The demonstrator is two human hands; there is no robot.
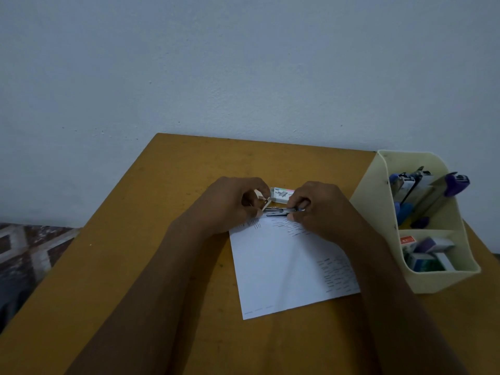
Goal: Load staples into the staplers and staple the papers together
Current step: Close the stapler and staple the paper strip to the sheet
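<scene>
Left hand [230,205] pinches box [261,198], right hand [320,208] grips stapler [280,211]

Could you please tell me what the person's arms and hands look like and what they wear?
Both forearms are bare to the frame's lower edge; no sleeves show. The left hand and right hand wear no gloves, and no watch, bracelet or ring is visible in the dim light.

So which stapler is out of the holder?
The slim stapler held by the left hand and right hand at the paper's top edge; the other staplers stand in the cream holder's back compartment.
</scene>
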